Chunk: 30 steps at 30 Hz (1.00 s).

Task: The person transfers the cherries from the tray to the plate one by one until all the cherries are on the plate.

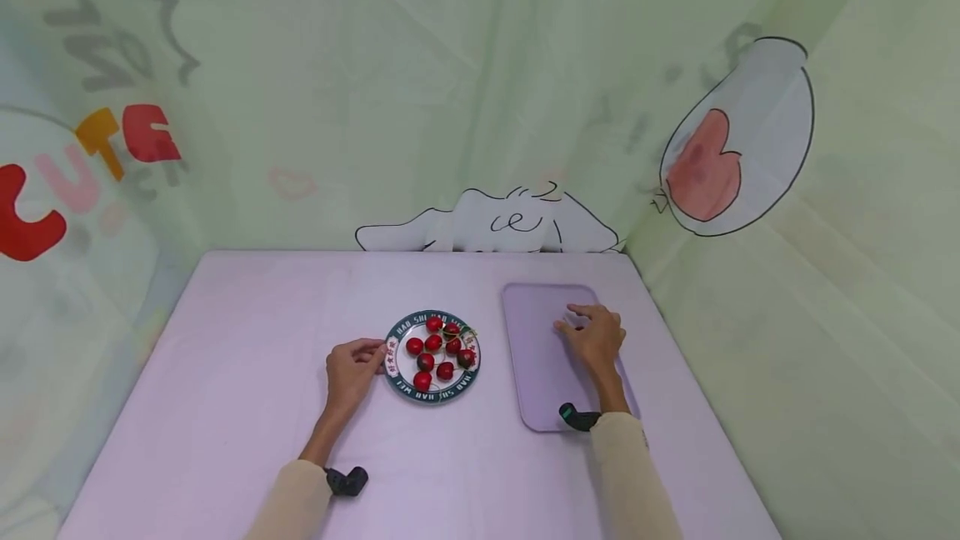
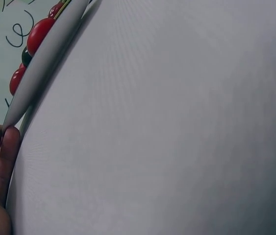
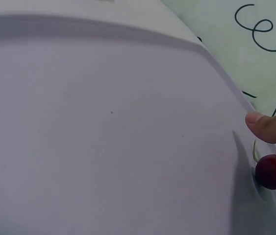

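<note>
At the rim of a round plate (image 1: 402,390) with a dark green lettered border, my left hand (image 1: 351,373) pinches the edge. Several red cherries (image 1: 433,342), some with stems, lie on that plate; a few show past its edge (image 2: 44,73) in the left wrist view. Over the lilac tray (image 1: 536,357) is my right hand (image 1: 596,340), its thumb and fingers spread apart. In the right wrist view a dark red cherry (image 3: 272,171) with a green stem sits by the tray's side, close to the fingers; the thumb (image 3: 270,127) is clear of it.
Both plate and tray lie on a table (image 1: 247,357) with a pale pinkish cover, the tray to the right of the plate. Printed green curtains (image 1: 337,107) stand behind the table and along its sides. Each wrist wears a black camera (image 1: 347,482).
</note>
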Each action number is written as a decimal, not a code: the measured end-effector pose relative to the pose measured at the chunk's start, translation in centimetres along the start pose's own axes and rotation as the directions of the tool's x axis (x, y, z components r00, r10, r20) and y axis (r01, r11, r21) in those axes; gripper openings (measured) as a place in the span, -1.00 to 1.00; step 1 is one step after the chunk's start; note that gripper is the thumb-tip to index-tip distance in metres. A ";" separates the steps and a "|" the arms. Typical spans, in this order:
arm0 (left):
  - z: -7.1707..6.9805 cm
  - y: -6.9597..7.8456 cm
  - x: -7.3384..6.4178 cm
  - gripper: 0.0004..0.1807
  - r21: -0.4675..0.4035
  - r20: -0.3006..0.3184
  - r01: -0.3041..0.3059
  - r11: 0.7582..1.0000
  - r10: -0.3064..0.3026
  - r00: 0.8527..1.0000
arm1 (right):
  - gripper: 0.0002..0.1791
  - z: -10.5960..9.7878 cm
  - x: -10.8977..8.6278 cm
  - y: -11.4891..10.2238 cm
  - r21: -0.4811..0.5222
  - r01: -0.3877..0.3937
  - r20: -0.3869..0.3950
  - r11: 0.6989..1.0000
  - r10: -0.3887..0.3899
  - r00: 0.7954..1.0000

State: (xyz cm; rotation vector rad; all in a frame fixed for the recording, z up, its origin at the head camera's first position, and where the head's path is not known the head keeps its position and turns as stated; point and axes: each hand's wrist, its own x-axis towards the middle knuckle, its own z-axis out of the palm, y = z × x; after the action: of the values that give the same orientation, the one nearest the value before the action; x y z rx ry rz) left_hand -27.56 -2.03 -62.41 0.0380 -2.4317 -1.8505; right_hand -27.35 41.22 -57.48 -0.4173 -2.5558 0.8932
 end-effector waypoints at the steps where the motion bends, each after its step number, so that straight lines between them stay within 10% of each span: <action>1: 0.1 0.0 0.0 -0.78 0.002 0.003 -0.002 1.000 0.002 1.000 | -0.53 0.0 0.0 0.2 -0.005 -0.015 0.002 1.000 0.015 1.000; 30: 0.1 -0.4 0.1 -0.78 -0.002 0.003 -0.015 1.000 0.015 1.000 | -0.86 0.7 0.5 0.5 0.061 -0.058 -0.051 0.996 0.061 0.997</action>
State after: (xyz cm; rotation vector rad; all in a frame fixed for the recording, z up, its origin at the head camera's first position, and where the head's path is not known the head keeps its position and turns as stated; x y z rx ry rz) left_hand -27.68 -2.02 -62.82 0.0167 -2.4247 -1.8480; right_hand -28.01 41.42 -58.25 -0.4950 -2.4739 0.9636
